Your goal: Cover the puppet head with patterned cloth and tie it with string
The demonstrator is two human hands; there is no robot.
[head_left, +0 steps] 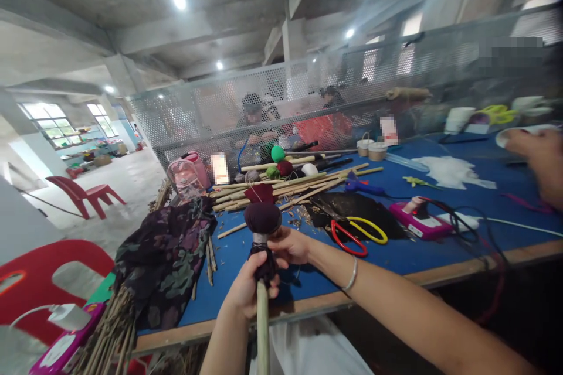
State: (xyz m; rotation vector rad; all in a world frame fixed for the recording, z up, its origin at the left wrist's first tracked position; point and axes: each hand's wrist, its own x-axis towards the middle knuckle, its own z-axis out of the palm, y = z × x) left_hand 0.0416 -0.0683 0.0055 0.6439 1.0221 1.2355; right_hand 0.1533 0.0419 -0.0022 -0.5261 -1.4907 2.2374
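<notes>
A pale wooden stick [263,328] stands upright before me, topped by a rounded head wrapped in dark purple cloth [263,218]. Below the head, dark cloth and cord are bound around a grey neck. My left hand [251,281] is closed around the stick just under this binding. On the right of the neck, my right hand [288,246] has its fingers pinched together against the binding; what they hold is hidden. Scissors [358,234] with red and yellow handles lie to the right of my hands. Behind the wrapped head is a piece of dark red cloth [259,192].
Bare sticks [308,184] and coloured balls [278,154] lie across the blue table [237,299]. A blue glue gun [363,186], pink power strip [420,220] and patterned cloth [169,263] surround the work area. Another person's hand [543,155] reaches in at right.
</notes>
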